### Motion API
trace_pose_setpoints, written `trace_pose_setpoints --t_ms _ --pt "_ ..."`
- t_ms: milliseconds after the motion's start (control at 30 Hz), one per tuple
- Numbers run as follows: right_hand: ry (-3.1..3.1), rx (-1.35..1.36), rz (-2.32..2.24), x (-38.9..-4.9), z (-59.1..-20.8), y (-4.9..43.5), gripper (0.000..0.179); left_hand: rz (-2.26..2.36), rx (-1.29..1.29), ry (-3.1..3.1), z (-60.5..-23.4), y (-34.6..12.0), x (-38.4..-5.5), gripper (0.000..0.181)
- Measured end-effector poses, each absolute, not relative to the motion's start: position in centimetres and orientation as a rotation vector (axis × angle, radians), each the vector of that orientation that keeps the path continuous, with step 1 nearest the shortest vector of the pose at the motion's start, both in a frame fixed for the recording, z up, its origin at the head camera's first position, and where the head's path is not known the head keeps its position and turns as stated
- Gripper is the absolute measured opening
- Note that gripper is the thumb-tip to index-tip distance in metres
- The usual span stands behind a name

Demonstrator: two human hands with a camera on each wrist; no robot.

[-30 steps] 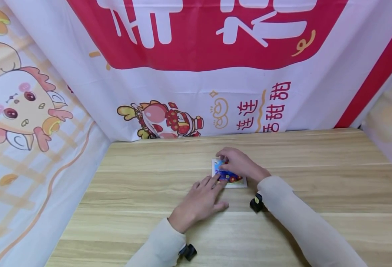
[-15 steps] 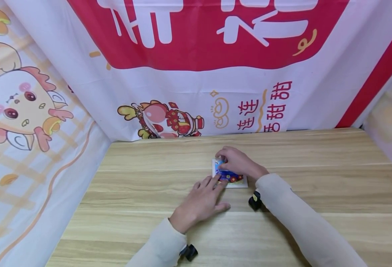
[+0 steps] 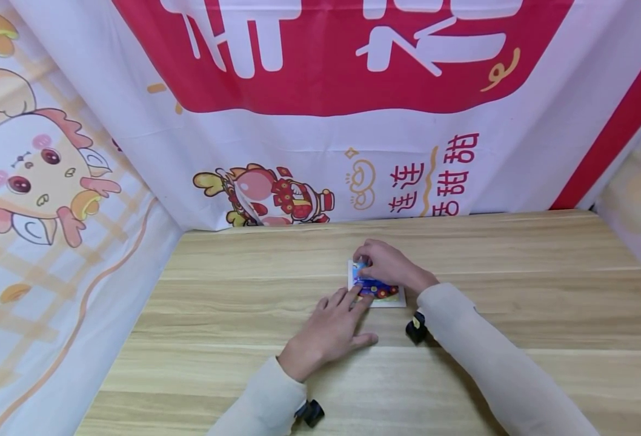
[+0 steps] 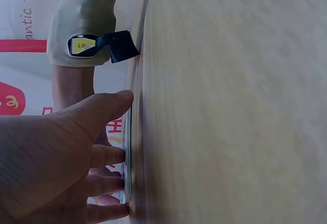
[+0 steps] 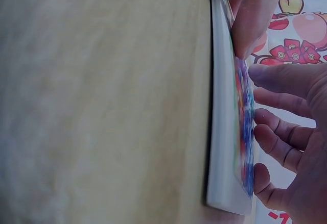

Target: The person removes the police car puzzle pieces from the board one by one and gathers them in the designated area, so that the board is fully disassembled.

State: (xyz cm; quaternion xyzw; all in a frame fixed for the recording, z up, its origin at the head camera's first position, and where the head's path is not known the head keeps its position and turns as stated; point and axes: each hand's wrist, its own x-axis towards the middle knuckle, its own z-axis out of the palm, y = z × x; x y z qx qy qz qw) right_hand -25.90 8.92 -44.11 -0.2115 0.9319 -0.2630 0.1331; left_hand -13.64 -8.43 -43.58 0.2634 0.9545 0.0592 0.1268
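Note:
A small flat picture board [image 3: 384, 290] with a white border lies on the table, showing a blue vehicle with red wheels. My left hand [image 3: 328, 327] stretches its fingers onto the board's near left part, thumb spread over the wood. In the left wrist view the left hand [image 4: 51, 157] has straight fingers reaching the board's thin edge. My right hand [image 3: 390, 265] arches over the upper part and covers much of the picture. Seen from the right wrist, the right hand [image 5: 291, 117] rests its thumb and bent fingertips on the picture, with nothing visible between them.
The wood-grain table [image 3: 233, 284] ends at a white and red printed cloth [image 3: 309, 139] hanging behind it. Another cloth [image 3: 53, 290] with cartoon prints hangs at the left. Black wrist cameras [image 3: 417, 329] sit at both beige cuffs.
Hardly anything differs. The right forearm has shifted very slightly left, and both hands keep their places on the board.

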Motion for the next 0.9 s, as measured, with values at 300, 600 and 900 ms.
trace_pose_setpoints --t_ms 300,600,900 --pt "2.706 -0.557 -0.744 -25.93 -44.42 8.83 0.03 0.167 0.759 2.775 -43.54 -8.26 -13.67 0.079" --pt "2.682 -0.539 -0.757 -25.67 -44.27 8.78 0.028 0.183 0.742 2.765 -43.38 -8.23 -13.46 0.08" --pt "2.68 -0.521 -0.759 -25.88 -44.28 8.8 0.027 0.163 0.747 2.783 -43.3 -7.84 -13.57 0.08"
